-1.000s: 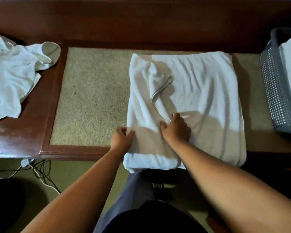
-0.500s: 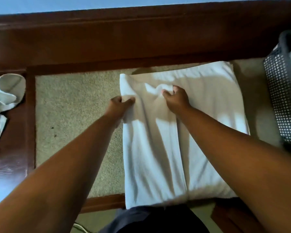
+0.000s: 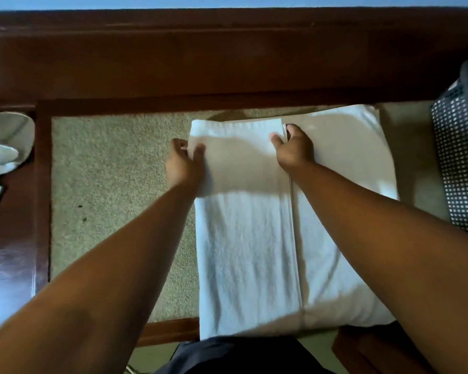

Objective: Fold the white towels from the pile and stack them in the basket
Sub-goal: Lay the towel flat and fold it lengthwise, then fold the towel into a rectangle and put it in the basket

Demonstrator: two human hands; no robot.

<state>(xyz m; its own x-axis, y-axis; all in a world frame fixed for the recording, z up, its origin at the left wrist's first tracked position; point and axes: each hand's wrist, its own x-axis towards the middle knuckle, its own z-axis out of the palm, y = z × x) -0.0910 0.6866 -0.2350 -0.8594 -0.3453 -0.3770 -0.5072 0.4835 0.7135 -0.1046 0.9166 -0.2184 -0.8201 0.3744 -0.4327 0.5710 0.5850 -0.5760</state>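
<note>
From the head-worn camera, looking down over the person's arms: a large white terry-cloth towel [image 3: 249, 252] lies flat on the beige, carpet-like inset [image 3: 114, 198] of a dark red-brown wooden table [image 3: 227, 63]. Its left portion is folded over to a hem line running down the middle.

The left hand [image 3: 183, 164] pinches the folded left edge near the far corner, thumb on top and fingers curled round the cloth. The right hand [image 3: 295, 152] grips the hem of that flap at the far end of the centre line, thumb on the flap and fingers curled at the edge.

The grey perforated plastic basket [image 3: 457, 163] sits at the right edge of the table, just beside the towel. The crumpled pile of white towels [image 3: 3, 147] waits at the far left, well apart.

This looks like an early lengthwise fold, with the flap being squared at the far end. The near edge of the towel overhangs the table front by the person's lap, so a hard tug away could drag it crooked, or the loose weight could pull it down. If the two hands let go unevenly, the hem may skew off the centre line and the next fold would stack lopsided in the basket.
</note>
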